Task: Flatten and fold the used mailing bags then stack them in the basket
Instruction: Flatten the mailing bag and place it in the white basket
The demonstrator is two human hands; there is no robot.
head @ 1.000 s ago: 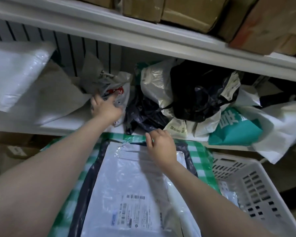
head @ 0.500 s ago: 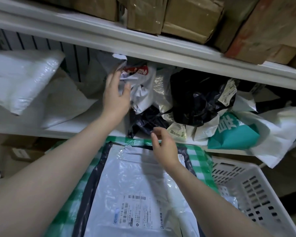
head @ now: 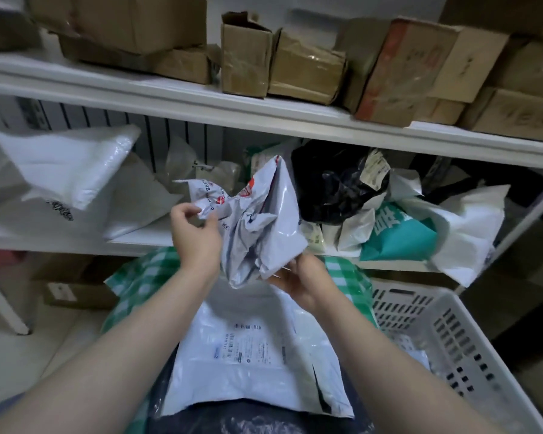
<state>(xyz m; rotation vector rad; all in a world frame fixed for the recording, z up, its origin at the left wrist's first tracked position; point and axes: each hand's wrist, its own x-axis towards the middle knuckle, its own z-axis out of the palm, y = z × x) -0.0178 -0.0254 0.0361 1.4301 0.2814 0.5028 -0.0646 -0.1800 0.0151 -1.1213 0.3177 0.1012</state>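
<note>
Crumpled grey mailing bag (head: 261, 223) is held aloft between the hands: upper corner pinched by left hand (head: 195, 236), lower edge gripped by right hand (head: 301, 281). The basket (head: 452, 336) is set below and right of the right hand. Risk: slick film could be pulled from the pinch during flattening.

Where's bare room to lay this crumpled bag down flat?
Free: the top of the flat labelled bag in front of you, and the shelf strip between the white padded bags and the crumpled bag. Crowded: the shelf's right half, under the bag pile.
</note>
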